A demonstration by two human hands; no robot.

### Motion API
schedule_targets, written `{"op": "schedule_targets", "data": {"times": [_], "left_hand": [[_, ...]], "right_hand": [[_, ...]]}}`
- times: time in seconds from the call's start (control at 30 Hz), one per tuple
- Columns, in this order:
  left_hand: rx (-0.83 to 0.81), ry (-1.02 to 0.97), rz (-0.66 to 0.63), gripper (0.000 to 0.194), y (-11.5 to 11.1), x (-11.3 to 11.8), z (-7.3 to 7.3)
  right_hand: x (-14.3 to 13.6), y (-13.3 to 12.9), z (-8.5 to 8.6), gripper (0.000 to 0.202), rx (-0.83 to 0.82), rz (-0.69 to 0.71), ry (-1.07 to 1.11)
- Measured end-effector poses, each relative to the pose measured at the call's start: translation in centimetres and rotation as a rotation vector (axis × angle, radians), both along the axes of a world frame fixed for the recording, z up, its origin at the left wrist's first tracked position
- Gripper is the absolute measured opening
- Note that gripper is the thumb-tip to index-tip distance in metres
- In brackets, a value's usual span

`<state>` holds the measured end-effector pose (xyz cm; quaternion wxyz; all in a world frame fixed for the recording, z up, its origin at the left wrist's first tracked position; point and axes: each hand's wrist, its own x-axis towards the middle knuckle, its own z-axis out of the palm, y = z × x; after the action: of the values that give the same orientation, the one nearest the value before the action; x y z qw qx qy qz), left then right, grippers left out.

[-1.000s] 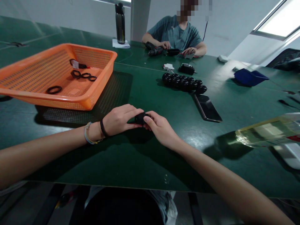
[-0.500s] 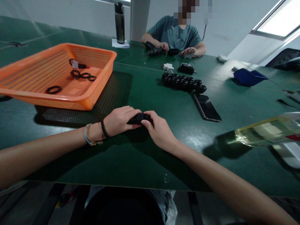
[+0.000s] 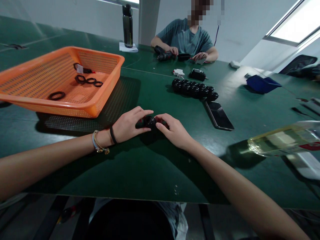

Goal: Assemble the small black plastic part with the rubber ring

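A small glossy black round part (image 3: 150, 122) is between my two hands, just over the table in front of me. Thumb and fingers of my left hand (image 3: 127, 126) hold it from the left, the index finger reaching over its top. From the right, the bent fingertips and thumb of my right hand (image 3: 175, 129) close on its edge. Its round end faces me and looks hollow. My fingers hide its sides. Beyond my left hand stands an orange basket (image 3: 100, 106) with several black rings (image 3: 57, 96) in it.
Rows of glossy black round parts (image 3: 193, 88) and a smartphone (image 3: 220, 116) lie ahead on the green table (image 3: 140, 176). A clear bottle (image 3: 282, 140) of yellowish liquid lies at right. Across sits a person (image 3: 183, 36) beside a power drill (image 3: 163, 55). A blue tray (image 3: 263, 83) is farther right.
The black part has turned so its round end faces me. My left index finger has lifted and straightened; my right hand has shifted slightly right.
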<state>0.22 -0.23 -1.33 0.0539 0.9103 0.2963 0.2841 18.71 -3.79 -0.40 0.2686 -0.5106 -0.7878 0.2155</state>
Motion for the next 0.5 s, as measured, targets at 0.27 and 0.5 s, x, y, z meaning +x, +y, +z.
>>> {"op": "schedule_targets", "data": {"times": [0.27,0.5], "left_hand": [[-0.122,0.132,0.057,0.035,0.4,0.2,-0.2],[-0.128,0.160,0.116,0.064,0.4,0.4,-0.3]], "right_hand": [[-0.4,-0.4,-1.0,0.034,0.222,0.029,-0.012],[-0.6,-0.5,-0.8,0.029,0.518,0.202,-0.346]]}}
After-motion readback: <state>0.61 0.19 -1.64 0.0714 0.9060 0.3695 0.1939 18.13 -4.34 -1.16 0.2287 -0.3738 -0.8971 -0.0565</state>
